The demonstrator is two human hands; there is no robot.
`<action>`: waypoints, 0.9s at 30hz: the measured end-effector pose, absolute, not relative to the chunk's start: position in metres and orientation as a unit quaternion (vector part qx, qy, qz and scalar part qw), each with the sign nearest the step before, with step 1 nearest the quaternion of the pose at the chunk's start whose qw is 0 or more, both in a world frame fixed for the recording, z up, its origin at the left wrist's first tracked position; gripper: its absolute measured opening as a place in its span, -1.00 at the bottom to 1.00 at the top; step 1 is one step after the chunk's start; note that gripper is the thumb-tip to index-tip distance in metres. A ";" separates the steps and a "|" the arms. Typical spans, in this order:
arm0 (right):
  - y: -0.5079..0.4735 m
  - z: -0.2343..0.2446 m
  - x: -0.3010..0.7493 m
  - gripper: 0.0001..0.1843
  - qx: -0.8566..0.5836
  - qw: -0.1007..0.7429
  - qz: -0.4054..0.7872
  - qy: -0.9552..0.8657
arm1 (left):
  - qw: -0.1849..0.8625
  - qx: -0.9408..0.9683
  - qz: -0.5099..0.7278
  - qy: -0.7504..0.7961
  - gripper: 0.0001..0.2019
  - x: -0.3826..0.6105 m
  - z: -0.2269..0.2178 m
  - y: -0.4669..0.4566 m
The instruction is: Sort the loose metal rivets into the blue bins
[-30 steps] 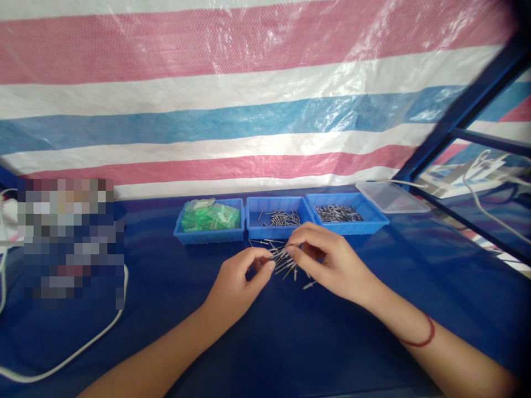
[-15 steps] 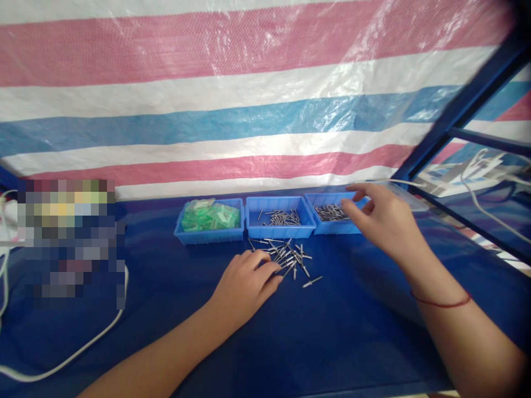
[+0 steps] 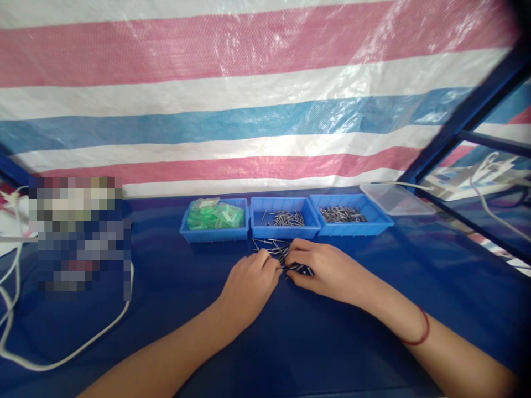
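Silver blind rivets (image 3: 269, 244) lie in a loose pile on the blue table, partly covered by my hands. At the pile's near left edge, my left hand (image 3: 251, 284) is closed, thumb and forefinger pinching what looks like a rivet. My right hand (image 3: 327, 271) curls over the pile's right side from the right. Its fingertips come almost to the left fingertips, and several rivets show between thumb and forefinger. Exactly what the right fingertips grip is hidden. Just behind the pile stands the middle blue bin (image 3: 286, 230), with more rivets inside.
A left blue bin (image 3: 215, 236) holds green plastic packets (image 3: 218, 214). The right blue bin (image 3: 357, 228) holds many rivets. A clear plastic lid (image 3: 398, 200) lies behind it. White cable (image 3: 74, 362) loops across the table's left. A striped sheet (image 3: 249, 127) hangs behind.
My right hand has come from above the right bin, left and down to the pile. My left hand has stayed at the pile, its fingers now drawn closer together.
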State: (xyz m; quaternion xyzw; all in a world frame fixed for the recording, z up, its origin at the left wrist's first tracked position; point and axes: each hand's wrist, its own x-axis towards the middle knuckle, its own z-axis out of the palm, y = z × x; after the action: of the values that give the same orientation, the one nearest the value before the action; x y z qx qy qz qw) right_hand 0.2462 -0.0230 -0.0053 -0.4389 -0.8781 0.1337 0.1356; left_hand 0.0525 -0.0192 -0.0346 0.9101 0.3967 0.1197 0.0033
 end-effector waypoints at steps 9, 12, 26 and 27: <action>-0.025 -0.007 0.238 -0.84 -0.409 0.279 0.204 -0.845 | 0.192 0.839 0.316 0.398 -0.89 0.046 -0.025 -0.020; -0.026 -0.006 0.237 -0.85 -0.396 0.322 0.243 -0.825 | 0.256 0.800 0.361 0.404 -0.84 0.044 -0.022 -0.020; -0.027 -0.005 0.233 -0.86 -0.398 0.342 0.356 -0.773 | 0.282 0.768 0.424 0.388 -0.92 0.044 -0.014 -0.022; -0.027 -0.006 0.233 -0.86 -0.399 0.341 0.358 -0.772 | 0.280 0.768 0.425 0.388 -0.92 0.044 -0.014 -0.022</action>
State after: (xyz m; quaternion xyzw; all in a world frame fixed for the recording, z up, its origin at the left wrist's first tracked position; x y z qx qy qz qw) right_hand 0.2328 -0.0269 -0.0065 -0.3987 -0.7723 0.3582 0.3410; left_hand 0.0440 -0.0216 -0.0140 0.7683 0.3875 0.4253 0.2805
